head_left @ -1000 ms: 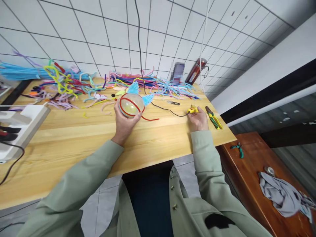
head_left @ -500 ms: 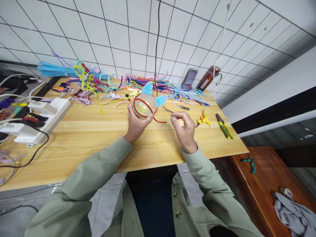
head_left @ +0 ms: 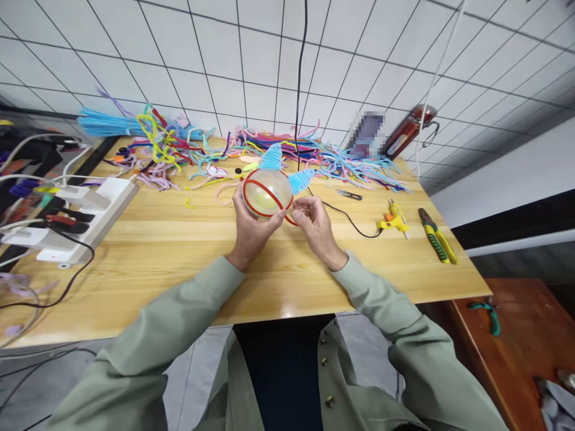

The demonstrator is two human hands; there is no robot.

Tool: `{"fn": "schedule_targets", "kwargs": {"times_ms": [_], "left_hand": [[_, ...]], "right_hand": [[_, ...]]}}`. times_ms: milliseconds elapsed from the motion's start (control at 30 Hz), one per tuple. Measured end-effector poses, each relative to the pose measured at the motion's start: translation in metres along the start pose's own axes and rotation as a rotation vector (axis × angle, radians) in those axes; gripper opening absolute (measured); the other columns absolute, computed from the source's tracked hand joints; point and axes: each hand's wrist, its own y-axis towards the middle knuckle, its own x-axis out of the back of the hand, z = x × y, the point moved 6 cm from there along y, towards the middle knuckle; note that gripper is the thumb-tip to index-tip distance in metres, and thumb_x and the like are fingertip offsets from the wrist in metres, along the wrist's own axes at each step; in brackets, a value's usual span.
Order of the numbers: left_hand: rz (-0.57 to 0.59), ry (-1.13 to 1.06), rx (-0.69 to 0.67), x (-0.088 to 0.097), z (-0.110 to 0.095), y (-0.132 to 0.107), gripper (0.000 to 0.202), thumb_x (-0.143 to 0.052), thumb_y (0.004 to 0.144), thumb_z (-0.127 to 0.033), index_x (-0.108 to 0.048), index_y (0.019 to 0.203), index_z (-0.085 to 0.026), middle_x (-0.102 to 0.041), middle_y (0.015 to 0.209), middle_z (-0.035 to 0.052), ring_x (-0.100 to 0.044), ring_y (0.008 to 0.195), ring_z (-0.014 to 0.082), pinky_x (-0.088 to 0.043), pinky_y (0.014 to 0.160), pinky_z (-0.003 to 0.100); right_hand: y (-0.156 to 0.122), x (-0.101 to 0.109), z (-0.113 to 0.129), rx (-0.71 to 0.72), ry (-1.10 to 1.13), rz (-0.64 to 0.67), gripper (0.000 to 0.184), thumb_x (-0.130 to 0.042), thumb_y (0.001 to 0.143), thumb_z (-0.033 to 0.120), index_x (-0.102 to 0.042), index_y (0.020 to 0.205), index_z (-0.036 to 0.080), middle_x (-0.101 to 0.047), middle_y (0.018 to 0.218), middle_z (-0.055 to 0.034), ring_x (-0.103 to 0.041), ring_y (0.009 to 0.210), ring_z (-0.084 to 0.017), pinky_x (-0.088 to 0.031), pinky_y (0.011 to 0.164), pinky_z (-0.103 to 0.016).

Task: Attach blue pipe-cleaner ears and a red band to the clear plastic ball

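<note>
My left hand [head_left: 255, 230] is wrapped round a clear plastic ball [head_left: 276, 184] and holds it above the table. A red pipe cleaner [head_left: 263, 188] runs round and across the ball, and its loose end sticks out at the right. Two light-blue ear shapes of wound pipe cleaner [head_left: 271, 157] stand on the ball's top and right side. At the ball's right edge, my right hand [head_left: 314, 224] has thumb and forefinger pinched on the red pipe cleaner's free end. The fingertips partly hide that end.
Loose coloured pipe cleaners [head_left: 359, 164] lie along the tiled wall. On the right are a yellow glue gun [head_left: 395, 220] with its cord, pliers [head_left: 438, 236] and small snips [head_left: 349, 195]. A power strip [head_left: 96, 215] with cables lies at the left; a red-brown flask [head_left: 408, 133] leans at the back.
My right hand has moved left to the ball and taken the red pipe cleaner's loose end, which stuck out free before. My left hand still holds the ball. The view has shifted slightly.
</note>
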Motion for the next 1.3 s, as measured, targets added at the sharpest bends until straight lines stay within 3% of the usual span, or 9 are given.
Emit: {"fn": "schedule_targets", "kwargs": {"times_ms": [167, 300, 433, 833, 1033, 1300], "left_hand": [[0.023, 0.012, 0.041, 0.001, 0.001, -0.001, 0.105, -0.092, 0.081, -0.067, -0.036, 0.158, -0.025, -0.053, 0.164, 0.0201, -0.055, 0.159, 0.0372, -0.045, 0.136, 0.052], [0.006, 0.012, 0.053, 0.003, 0.0, -0.004, 0.103, -0.088, 0.08, -0.08, -0.041, 0.153, -0.025, -0.057, 0.157, 0.0188, -0.06, 0.152, 0.038, -0.049, 0.132, 0.053], [0.059, 0.067, 0.055, 0.003, -0.001, -0.009, 0.104, -0.082, 0.083, -0.086, -0.038, 0.156, -0.026, -0.057, 0.156, 0.0183, -0.062, 0.151, 0.0373, -0.052, 0.129, 0.053], [0.1, 0.068, 0.059, 0.002, 0.003, -0.015, 0.108, -0.081, 0.083, -0.087, -0.037, 0.162, -0.027, -0.056, 0.157, 0.0177, -0.061, 0.151, 0.0376, -0.051, 0.129, 0.055], [0.128, 0.091, 0.072, 0.004, 0.015, -0.013, 0.106, -0.081, 0.083, -0.088, -0.038, 0.159, -0.029, -0.058, 0.156, 0.0158, -0.063, 0.149, 0.036, -0.054, 0.125, 0.052], [0.182, 0.027, 0.188, -0.001, 0.031, -0.014, 0.099, -0.077, 0.089, -0.087, -0.04, 0.163, -0.032, -0.065, 0.155, 0.0133, -0.071, 0.141, 0.0296, -0.063, 0.117, 0.046]], "right_hand": [[-0.004, -0.01, -0.01, 0.041, -0.029, 0.057, 0.051, -0.079, 0.095, 0.073, -0.067, 0.114, 0.027, -0.078, 0.116, -0.0054, -0.072, 0.108, -0.023, -0.059, 0.099, -0.041], [-0.008, -0.009, -0.009, 0.067, -0.048, 0.064, 0.043, -0.078, 0.099, 0.067, -0.07, 0.112, 0.028, -0.081, 0.112, -0.0055, -0.074, 0.105, -0.024, -0.061, 0.097, -0.043], [-0.013, -0.007, -0.004, 0.151, -0.073, 0.062, 0.039, -0.078, 0.1, 0.065, -0.07, 0.11, 0.028, -0.082, 0.111, -0.0064, -0.076, 0.103, -0.025, -0.061, 0.097, -0.045], [-0.016, -0.01, 0.002, 0.341, -0.098, 0.079, 0.032, -0.069, 0.109, 0.053, -0.067, 0.089, 0.028, -0.077, 0.095, -0.0051, -0.072, 0.093, -0.025, -0.059, 0.086, -0.043], [-0.015, -0.013, -0.002, 0.353, -0.1, 0.078, 0.036, -0.065, 0.111, 0.053, -0.064, 0.085, 0.028, -0.074, 0.091, -0.0044, -0.069, 0.088, -0.024, -0.058, 0.086, -0.043], [-0.012, -0.014, -0.007, 0.306, -0.113, 0.091, 0.038, -0.064, 0.111, 0.057, -0.065, 0.087, 0.028, -0.073, 0.091, -0.0039, -0.069, 0.09, -0.024, -0.057, 0.087, -0.042]]}}
